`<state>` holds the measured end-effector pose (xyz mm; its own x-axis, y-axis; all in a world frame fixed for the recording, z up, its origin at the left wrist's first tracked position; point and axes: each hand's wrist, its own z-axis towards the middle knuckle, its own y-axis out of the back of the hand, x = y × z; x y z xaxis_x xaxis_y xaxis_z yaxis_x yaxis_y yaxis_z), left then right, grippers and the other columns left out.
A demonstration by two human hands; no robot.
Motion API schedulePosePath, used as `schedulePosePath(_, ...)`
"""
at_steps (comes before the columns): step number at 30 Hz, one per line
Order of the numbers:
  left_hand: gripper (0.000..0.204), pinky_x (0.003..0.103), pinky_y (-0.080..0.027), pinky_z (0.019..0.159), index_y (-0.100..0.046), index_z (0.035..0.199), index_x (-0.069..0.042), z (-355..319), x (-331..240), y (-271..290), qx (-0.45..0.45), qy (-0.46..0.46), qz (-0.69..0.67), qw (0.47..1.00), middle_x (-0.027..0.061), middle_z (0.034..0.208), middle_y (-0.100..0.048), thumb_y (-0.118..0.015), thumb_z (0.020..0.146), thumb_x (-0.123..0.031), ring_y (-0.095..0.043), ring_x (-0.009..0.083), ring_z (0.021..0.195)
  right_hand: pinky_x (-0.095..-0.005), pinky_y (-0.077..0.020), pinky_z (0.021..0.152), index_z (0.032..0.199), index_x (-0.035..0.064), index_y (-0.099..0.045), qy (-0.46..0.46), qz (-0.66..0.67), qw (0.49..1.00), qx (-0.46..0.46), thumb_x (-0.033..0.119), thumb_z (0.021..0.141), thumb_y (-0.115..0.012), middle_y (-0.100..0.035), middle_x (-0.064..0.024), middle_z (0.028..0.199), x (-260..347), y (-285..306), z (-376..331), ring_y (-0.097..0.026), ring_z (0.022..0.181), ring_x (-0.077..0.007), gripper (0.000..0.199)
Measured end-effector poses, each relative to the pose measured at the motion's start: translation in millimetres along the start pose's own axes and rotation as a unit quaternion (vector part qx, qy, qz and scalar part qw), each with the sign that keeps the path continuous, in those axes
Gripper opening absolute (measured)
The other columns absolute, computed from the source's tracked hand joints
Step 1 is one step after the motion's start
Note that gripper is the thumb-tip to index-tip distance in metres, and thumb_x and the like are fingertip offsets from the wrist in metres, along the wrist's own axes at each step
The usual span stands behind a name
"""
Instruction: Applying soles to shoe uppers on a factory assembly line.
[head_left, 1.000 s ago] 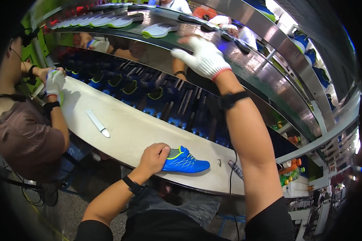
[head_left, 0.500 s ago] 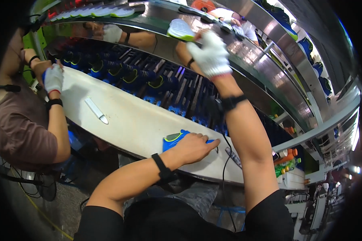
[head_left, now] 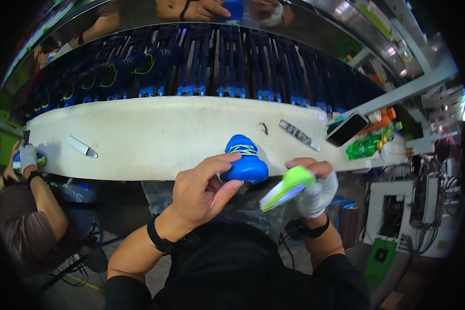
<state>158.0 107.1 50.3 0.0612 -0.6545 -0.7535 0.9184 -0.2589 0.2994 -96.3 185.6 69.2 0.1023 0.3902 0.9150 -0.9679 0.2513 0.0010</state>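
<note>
A blue shoe upper (head_left: 247, 168) with pale yellow-green laces is at the bench's near edge, its toe pointing toward me. My bare left hand (head_left: 195, 192) grips it from the left, thumb and fingers on either side of the toe. Just to the right, my right hand (head_left: 316, 192) in a white knit glove with bare fingertips holds a shoe sole (head_left: 288, 189), lime green and white, slightly blurred. The sole is tilted and apart from the upper.
The pale bench (head_left: 155, 129) carries a white shoehorn-like strip (head_left: 81, 146), a patterned strip (head_left: 298, 135), a phone (head_left: 348, 129) and green bottles (head_left: 364, 147). Behind runs a slatted conveyor (head_left: 201, 64) with blue shoes (head_left: 108, 75). A co-worker's gloved hand (head_left: 29, 157) holds a shoe at left.
My right hand has come down from the upper shelf with the sole. My left hand has turned the blue upper so its toe faces me. The view has swung downward and right.
</note>
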Motion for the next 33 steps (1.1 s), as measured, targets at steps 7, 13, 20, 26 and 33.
schedulePosePath(7, 0.031, 0.031, -0.063, 0.065, -0.067, 0.100, 0.000, 9, -19, 9, 0.053, -0.037, -0.005, 0.998, 0.0307, 0.136, -0.073, -0.091, 0.092, -0.018, -0.081, 0.0297, 0.081, -0.0381, -0.0609, 0.095, 0.119, 0.0066, -0.059, 0.060, 0.071, 0.995, 0.030, 0.025, 0.099, -0.088, -0.058, -0.0347, 0.156, -38, -38, -39, -0.077, 0.109, -0.0255, 0.040)
schedulePosePath(13, 0.040, 0.033, -0.064, 0.066, -0.065, 0.099, -0.001, 3, -13, 8, 0.046, -0.043, 0.040, 0.997, 0.0297, 0.131, -0.076, -0.094, 0.089, -0.028, -0.082, 0.0321, 0.083, -0.0458, -0.0602, 0.104, 0.119, 0.0102, -0.053, 0.099, -0.016, 0.992, 0.078, 0.013, 0.089, -0.095, -0.061, -0.0330, 0.154, -40, -31, -34, -0.071, 0.131, -0.0399, 0.051)
schedulePosePath(20, 0.041, 0.035, -0.067, 0.074, -0.060, 0.094, -0.003, -1, -8, 11, 0.033, 0.002, 0.009, 0.999, 0.0281, 0.126, -0.078, -0.095, 0.088, -0.023, -0.084, 0.0340, 0.094, -0.0483, -0.0600, 0.107, 0.116, 0.0109, -0.052, 0.093, -0.020, 0.990, 0.100, 0.010, 0.085, -0.097, -0.066, -0.0315, 0.148, -44, -31, -30, -0.070, 0.134, -0.0428, 0.055)
schedulePosePath(26, 0.042, 0.034, -0.067, 0.085, -0.054, 0.091, -0.003, 0, -10, 26, 0.035, 0.096, -0.057, 0.993, 0.0274, 0.126, -0.079, -0.095, 0.088, -0.014, -0.084, 0.0314, 0.103, -0.0412, -0.0656, 0.091, 0.097, 0.0074, -0.059, 0.098, -0.060, 0.990, 0.075, 0.013, 0.082, -0.100, -0.075, -0.0263, 0.135, -42, -46, -12, -0.078, 0.120, -0.0366, 0.044)
schedulePosePath(33, 0.088, 0.044, -0.062, 0.087, -0.063, 0.137, -0.002, 65, -61, 61, 0.217, 0.080, 0.243, 0.942, 0.0171, 0.120, -0.078, -0.102, 0.072, -0.047, -0.078, 0.0318, 0.102, -0.0422, -0.0640, 0.082, 0.097, 0.0091, -0.064, 0.116, -0.133, 0.980, 0.087, 0.023, 0.076, -0.101, -0.072, -0.0188, 0.135, -29, -71, -8, -0.077, 0.104, -0.0376, 0.045)
